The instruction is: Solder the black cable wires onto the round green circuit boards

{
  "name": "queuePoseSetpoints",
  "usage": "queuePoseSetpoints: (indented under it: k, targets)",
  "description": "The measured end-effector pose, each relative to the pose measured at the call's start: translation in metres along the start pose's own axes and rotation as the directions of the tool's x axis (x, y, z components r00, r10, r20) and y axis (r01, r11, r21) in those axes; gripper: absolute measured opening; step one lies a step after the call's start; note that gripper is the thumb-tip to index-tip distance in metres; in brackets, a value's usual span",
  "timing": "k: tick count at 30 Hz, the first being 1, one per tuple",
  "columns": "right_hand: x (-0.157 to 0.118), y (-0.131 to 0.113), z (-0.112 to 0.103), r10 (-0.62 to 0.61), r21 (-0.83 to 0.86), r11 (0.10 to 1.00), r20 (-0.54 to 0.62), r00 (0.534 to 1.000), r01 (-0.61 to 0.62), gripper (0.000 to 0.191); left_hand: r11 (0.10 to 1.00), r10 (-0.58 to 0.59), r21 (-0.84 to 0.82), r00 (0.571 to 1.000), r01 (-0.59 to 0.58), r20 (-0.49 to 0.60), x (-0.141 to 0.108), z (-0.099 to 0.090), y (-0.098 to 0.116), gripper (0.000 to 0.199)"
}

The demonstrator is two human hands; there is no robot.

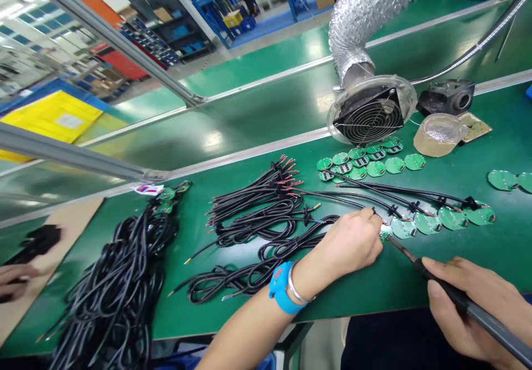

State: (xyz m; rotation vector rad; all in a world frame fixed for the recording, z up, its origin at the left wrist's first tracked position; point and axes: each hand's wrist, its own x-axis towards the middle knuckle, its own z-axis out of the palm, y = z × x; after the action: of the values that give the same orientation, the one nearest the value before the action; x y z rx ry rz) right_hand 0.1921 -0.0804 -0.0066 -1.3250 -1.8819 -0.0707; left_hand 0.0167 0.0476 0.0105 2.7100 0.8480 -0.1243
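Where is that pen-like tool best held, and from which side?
Probably by its dark handle, from the picture's lower right, as the right hand does: that part is thick, while the slim metal tip points up-left toward a green board.

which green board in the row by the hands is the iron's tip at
The leftmost board in that row, partly hidden by the left hand; the iron's tip is at its edge, while the other boards lie farther right.

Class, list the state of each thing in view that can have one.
Left hand: fingers curled, contents hidden
Right hand: closed
Soldering iron: held in right hand; heat cannot be told
Front circuit boards: laid in a row
Left cable pile: tangled
Middle cables: bundled, some looped
Silver duct: bent
Fan: spin unclear
Blue wristband: worn
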Motion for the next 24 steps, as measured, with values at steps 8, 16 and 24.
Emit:
queuePoseSetpoints:
  k: [8, 16, 24]
  targets:
    - [-0.001, -0.011, 0.016, 0.044, -0.003, 0.999, -0.078, 0.996, -0.044, 0.021, 1.000, 0.001, 0.030, 1.000, -0.002, 0.025, -0.001, -0.002, 0.001, 0.014]
    - [0.002, -0.013, 0.017, 0.001, -0.039, 0.999, -0.065, 0.998, -0.003, 0.017, 1.000, -0.003, 0.030, 0.998, 0.002, 0.055, 0.000, -0.002, 0.001, 0.011]
    - [0.002, -0.016, 0.020, 0.025, -0.020, 0.999, -0.097, 0.995, -0.027, 0.015, 0.998, -0.011, 0.056, 0.997, 0.007, 0.078, 0.001, -0.003, 0.002, 0.012]
